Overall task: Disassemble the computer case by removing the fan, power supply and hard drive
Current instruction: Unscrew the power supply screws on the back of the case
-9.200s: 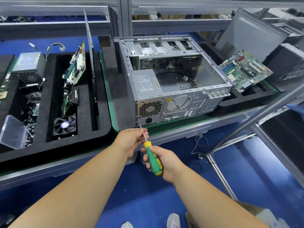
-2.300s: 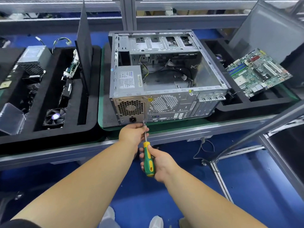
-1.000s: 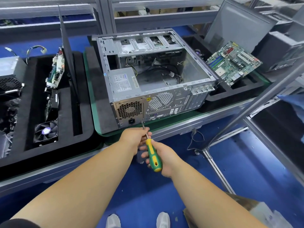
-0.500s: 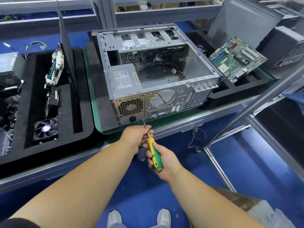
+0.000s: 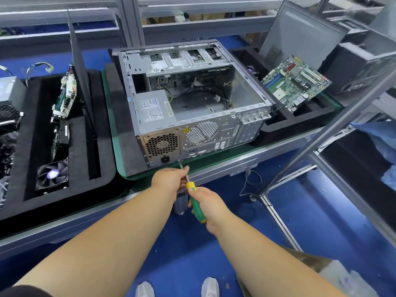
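Nearest the camera, the right hand (image 5: 209,207) is wrapped round the green and yellow handle of the screwdriver (image 5: 196,202), its grip clamped on the handle. Just ahead, the left hand (image 5: 170,179) pinches the bare shaft close to the handle, its grip closed on the shaft as a guide. The tip sits at the lower rear corner of the computer case (image 5: 192,108), beside the power socket, where a fixing screw for the power supply (image 5: 154,108) appears to lie; the screw itself is too small to make out.

Risks, as judged from this position:
- The shaft meets the rear panel at a slant from below. An off-axis tip could cam out and round the screw head.
- A slip would send the tip across the honeycomb grille (image 5: 161,144) or towards the left fingers.
- A freed screw could drop off the surface (image 5: 267,150) edge to the blue floor, as the case stands near that edge.
- Loose cables inside the case may snag when the supply is drawn out.

Condition of the case: lying on its side on a green mat, side panel off, interior largely bare apart from wiring. The power supply is seated in the near left corner, label upward. Drive bays at the far end; whether a hard drive remains cannot be told. A loose fan (image 5: 52,174) lies in the foam tray (image 5: 102,129) to the left; a motherboard (image 5: 296,82) rests far right.
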Available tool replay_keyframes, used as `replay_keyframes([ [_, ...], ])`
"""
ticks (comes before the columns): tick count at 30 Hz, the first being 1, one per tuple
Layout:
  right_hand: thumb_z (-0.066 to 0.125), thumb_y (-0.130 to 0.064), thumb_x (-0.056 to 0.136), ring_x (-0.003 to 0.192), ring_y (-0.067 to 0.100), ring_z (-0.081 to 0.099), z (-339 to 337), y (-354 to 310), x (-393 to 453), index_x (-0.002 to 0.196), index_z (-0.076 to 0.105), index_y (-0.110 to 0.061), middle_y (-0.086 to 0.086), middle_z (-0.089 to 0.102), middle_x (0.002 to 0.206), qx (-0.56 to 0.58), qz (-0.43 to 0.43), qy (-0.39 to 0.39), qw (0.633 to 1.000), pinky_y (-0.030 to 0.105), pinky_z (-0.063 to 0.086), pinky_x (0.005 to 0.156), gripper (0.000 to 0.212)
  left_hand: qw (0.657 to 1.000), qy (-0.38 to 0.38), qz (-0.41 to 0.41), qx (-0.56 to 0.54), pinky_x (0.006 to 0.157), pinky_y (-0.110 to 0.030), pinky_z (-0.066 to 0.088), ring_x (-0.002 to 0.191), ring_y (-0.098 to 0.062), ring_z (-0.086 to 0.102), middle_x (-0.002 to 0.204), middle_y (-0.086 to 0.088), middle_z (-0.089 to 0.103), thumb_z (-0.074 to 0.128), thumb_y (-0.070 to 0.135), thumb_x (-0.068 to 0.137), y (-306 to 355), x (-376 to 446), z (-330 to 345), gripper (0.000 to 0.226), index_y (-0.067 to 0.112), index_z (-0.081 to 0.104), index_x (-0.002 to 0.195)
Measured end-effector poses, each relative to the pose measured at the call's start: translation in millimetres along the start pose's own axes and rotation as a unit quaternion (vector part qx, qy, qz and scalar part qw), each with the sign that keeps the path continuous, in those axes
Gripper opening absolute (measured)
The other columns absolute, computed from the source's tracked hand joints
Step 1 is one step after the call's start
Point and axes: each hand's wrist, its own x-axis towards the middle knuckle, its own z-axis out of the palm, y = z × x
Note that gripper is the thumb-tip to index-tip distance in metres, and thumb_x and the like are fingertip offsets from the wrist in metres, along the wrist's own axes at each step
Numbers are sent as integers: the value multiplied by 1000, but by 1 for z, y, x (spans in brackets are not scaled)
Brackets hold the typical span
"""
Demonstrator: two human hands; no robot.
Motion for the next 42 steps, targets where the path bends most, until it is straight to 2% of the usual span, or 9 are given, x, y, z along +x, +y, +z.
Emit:
replay_keyframes([
  [2,52,-39,101,62,16,55,-3,-4,-2,96,72,-14,3,62,73,75,44,-45,995,27,47,57,33,1000,1,5,-1,62,-32,56,58,-16,57,64,-5,62,76,25,83,0,1,-1,25,7,62,73],
  [6,40,-34,106,59,14,56,-11,-1,0,108,74,-6,2,63,70,163,68,-92,980,25,50,57,43,1000,14,17,7,71,-31,56,59,-14,59,65,-4,64,77,27,83,-2,1,-2,24,7,64,74],
  [12,63,-27,96,61,15,66,-9,8,7,114,65,-9,9,65,81,179,69,-44,981,28,56,56,25,1000,-3,9,-28,67,-21,50,55,-11,52,73,-9,65,70,20,88,-3,0,-2,20,5,66,77],
  [18,69,-20,92,63,15,66,-3,10,13,104,63,-14,8,64,84,130,32,-37,990,29,56,58,15,998,-29,13,-45,60,-16,49,65,-12,58,76,-7,65,59,15,96,-1,-7,-3,18,4,67,84],
  [22,73,-23,89,71,17,67,1,11,13,104,65,-17,8,67,92,75,9,0,997,28,55,58,18,1000,-3,2,-14,86,-37,56,79,-22,65,84,-9,68,69,27,89,-3,-4,-2,26,2,68,96],
  [25,72,-26,90,72,17,67,2,7,11,106,64,-16,8,66,94,51,5,6,999,27,54,59,21,999,25,8,18,90,-41,55,74,-23,62,75,-7,66,79,36,78,-2,-2,-4,31,9,64,79],
  [31,50,-24,103,70,17,65,-8,4,6,116,66,1,8,70,83,138,63,-89,984,28,54,67,33,999,28,27,32,82,-36,54,52,-14,53,56,-3,63,79,27,80,3,0,-7,28,9,64,65],
  [38,63,-22,97,63,16,64,-12,9,11,113,61,-11,9,62,86,137,44,-76,987,29,54,58,20,1000,6,15,5,64,-23,52,47,-9,53,71,-9,70,75,22,85,2,3,-7,20,7,68,73],
  [42,62,-20,96,60,14,61,-9,11,14,102,60,-13,8,59,85,125,28,-81,988,28,53,57,9,1000,4,14,14,64,-21,50,52,-9,53,73,-9,69,70,20,89,3,0,-6,18,7,68,77],
])
